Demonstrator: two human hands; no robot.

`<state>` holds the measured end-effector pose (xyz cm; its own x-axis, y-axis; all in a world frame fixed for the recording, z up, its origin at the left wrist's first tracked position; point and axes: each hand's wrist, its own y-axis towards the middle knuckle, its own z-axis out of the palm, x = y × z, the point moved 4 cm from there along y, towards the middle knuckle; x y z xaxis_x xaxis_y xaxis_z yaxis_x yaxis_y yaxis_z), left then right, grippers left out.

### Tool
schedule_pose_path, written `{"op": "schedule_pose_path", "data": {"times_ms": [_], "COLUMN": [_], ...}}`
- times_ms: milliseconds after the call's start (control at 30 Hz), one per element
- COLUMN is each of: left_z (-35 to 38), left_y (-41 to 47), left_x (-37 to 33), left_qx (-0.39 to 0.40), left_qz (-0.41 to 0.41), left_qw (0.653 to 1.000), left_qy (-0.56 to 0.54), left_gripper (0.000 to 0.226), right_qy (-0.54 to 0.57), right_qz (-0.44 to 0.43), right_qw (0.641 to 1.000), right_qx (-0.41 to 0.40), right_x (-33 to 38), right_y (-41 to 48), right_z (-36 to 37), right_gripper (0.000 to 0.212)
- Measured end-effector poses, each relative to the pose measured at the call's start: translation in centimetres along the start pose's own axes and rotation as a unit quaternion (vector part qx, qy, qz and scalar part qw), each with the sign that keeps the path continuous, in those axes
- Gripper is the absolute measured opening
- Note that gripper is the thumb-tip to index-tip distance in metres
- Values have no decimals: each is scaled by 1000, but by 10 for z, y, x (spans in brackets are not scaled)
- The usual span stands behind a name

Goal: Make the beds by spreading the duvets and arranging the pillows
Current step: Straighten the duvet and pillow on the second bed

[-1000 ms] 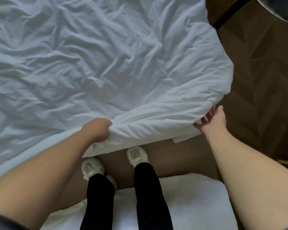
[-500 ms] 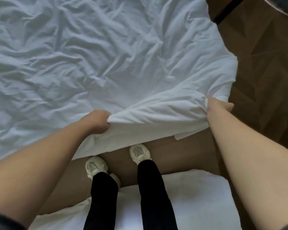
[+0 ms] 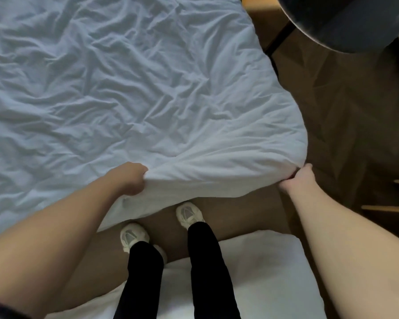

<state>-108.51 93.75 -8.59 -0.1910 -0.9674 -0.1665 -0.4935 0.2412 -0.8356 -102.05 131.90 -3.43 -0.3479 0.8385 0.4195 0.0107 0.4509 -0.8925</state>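
A creased white duvet (image 3: 129,93) covers the bed in front of me and fills the upper left of the view. My left hand (image 3: 130,179) grips its near edge, fingers curled into the fabric. My right hand (image 3: 296,179) pinches the duvet's near right corner, which hangs over the side of the bed. The stretch of edge between my hands droops toward the floor above my shoes. No pillow is in view.
Behind my legs lies a second white bed surface (image 3: 258,272). My feet stand in the narrow brown floor gap (image 3: 164,224) between the two beds. A dark round object (image 3: 346,21) on a thin black leg stands at the top right on the wooden floor (image 3: 355,116).
My right hand has closed on the duvet corner and drawn it outward to the right. The edge is now pulled flatter and the corner fold is gone. My left hand keeps its grip.
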Motion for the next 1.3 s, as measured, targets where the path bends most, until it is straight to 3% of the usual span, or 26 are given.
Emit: {"op": "schedule_pose_path", "data": {"times_ms": [133,267,333,400,467,533,600,667,767,833,900,967,1067,1133,1200,1300], "left_z": [-5,-19,-25,-25,-21,-13,-6,-2,-2,-6,-11,-13,-11,-6,1,7], "left_y": [8,12,13,16,18,17,16,14,7,6,7,11,21,27,34,42], "left_x": [42,89,103,106,99,85,66,52,52,57,61,64,71,78,84,85], "left_qx": [-74,-124,-127,-119,-105,-85,-63,-48,-46,-62,-83,-120,-197,-237,-249,-215], "left_qz": [-98,-205,-233,-247,-251,-246,-228,-211,-219,-230,-243,-245,-248,-261,-263,-232], "left_qw": [992,970,964,962,962,965,971,976,974,970,964,959,941,924,918,929], "left_qy": [-29,-30,-10,0,-2,-14,-26,-36,-48,-55,-67,-82,-117,-145,-164,-191], "left_gripper": [30,28,27,26,26,27,28,31,31,22,15,13,8,6,6,14], "right_qy": [35,93,78,48,28,-25,-171,-341,-533,-645,-699,-707,-664,-618,-614,-612], "right_qz": [30,-3,-54,-120,-182,-278,-414,-507,-553,-557,-561,-546,-482,-494,-532,-639], "right_qw": [991,988,991,992,981,957,892,792,636,521,443,447,562,597,574,464], "right_qx": [124,125,91,2,-62,-74,-50,3,70,37,-8,-42,-103,-130,-104,-44], "right_x": [-19,-41,-48,-49,-40,-20,9,32,45,48,54,56,54,61,71,75], "right_y": [8,26,31,28,26,24,10,-3,-13,-10,0,16,38,50,60,60], "right_z": [47,91,106,112,115,123,140,162,185,187,186,183,177,177,183,191], "right_gripper": [58,55,57,63,64,58,55,54,59,70,75,76,68,49,39,25]}}
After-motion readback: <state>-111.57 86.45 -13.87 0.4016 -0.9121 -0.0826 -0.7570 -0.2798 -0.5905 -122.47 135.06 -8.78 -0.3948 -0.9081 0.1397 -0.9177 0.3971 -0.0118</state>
